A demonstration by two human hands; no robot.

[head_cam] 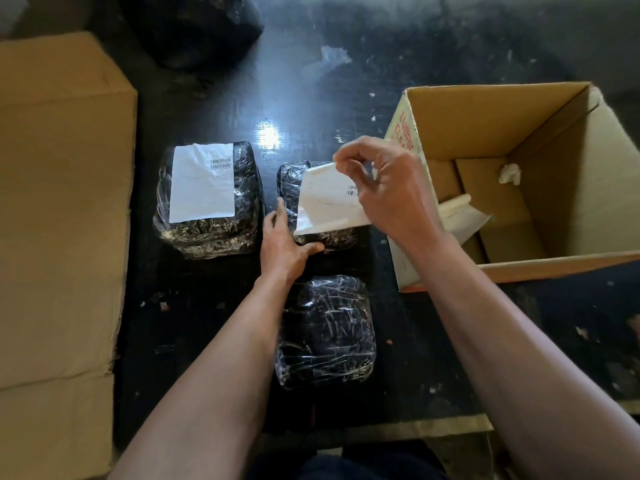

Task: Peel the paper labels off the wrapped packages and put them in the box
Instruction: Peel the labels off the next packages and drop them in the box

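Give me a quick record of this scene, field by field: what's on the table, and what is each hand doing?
surface: dark table
packages: three, black, plastic-wrapped
far-left package: flat label fully stuck on
middle package: label being peeled, lifted and curling
near package: no label showing
left hand: braces the middle package at its near-left corner
right hand: pinches the peeled label's top edge
open box: right of the packages, holds peeled labels and a crumpled paper
closed carton: at the left edge
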